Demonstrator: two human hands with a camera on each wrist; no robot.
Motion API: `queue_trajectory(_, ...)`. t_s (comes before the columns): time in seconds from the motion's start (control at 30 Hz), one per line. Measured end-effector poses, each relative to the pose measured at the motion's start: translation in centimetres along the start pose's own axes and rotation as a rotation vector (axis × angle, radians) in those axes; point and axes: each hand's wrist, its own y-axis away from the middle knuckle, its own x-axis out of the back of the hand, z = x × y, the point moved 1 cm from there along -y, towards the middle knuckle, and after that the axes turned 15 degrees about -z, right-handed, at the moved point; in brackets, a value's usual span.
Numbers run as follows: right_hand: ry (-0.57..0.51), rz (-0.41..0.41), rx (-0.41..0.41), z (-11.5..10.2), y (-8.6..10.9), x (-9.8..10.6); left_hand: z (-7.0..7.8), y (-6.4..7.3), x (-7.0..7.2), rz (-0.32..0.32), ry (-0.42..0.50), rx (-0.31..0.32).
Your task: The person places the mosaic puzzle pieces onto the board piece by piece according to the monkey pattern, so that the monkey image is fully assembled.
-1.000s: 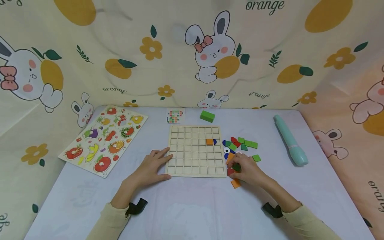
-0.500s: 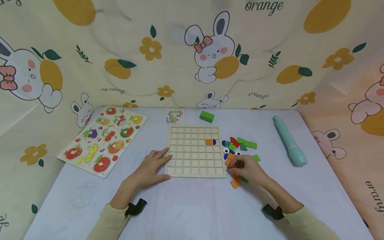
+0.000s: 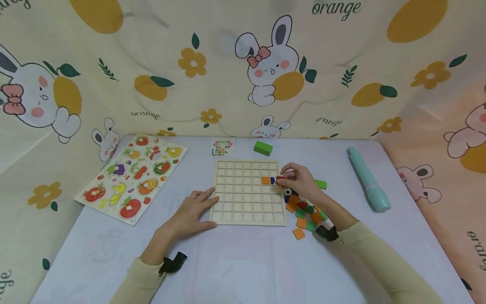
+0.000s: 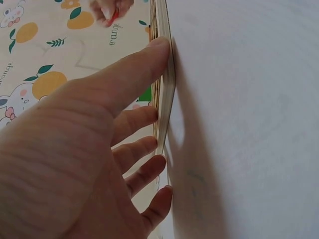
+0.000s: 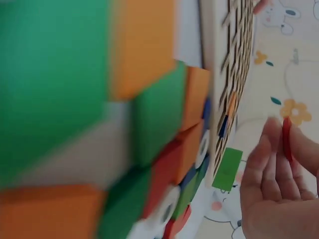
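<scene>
A wooden grid board (image 3: 243,198) lies mid-table. In one row sit an orange square tile (image 3: 266,180) and a piece with a blue half-round (image 3: 272,180). My right hand (image 3: 300,180) pinches a red piece (image 3: 280,179) between thumb and fingers at the board's right edge, beside the blue one; the right wrist view shows this red piece (image 5: 287,139) edge-on. My left hand (image 3: 193,211) rests against the board's left edge with its fingers extended. In the left wrist view, the thumb and fingertips touch the board's side (image 4: 164,84).
Loose orange, green, red and eye-patterned tiles (image 3: 301,223) lie right of the board, partly under the right forearm. Behind the board are a green block (image 3: 263,148) and a pattern card (image 3: 222,147). A fruit puzzle board (image 3: 133,177) lies left, a teal wand-shaped object (image 3: 368,179) right.
My right hand has picked the red piece from the loose tiles and carried it up and left to the board's right edge. The left hand has stayed in place.
</scene>
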Motion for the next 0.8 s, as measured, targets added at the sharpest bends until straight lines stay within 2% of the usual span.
queue_trajectory(0.23, -0.118, 0.040, 0.004, -0.2, -3.7, 0.7, -0.1, -0.2, -0.2, 0.003, -0.017, 0.001)
queue_trajectory(0.43, -0.212, 0.070, -0.007, -0.4, -5.1, 1.0, -0.1, -0.3, -0.2, -0.002, -0.023, -0.008)
queue_trajectory(0.6, -0.108, 0.032, -0.043, -0.1, -5.6, 0.9, 0.0, -0.2, 0.0, -0.001, -0.021, -0.008)
queue_trajectory(0.8, 0.172, -0.023, -0.045, 0.1, -6.3, 0.8, 0.0, -0.1, -0.1, 0.004, -0.024, 0.001)
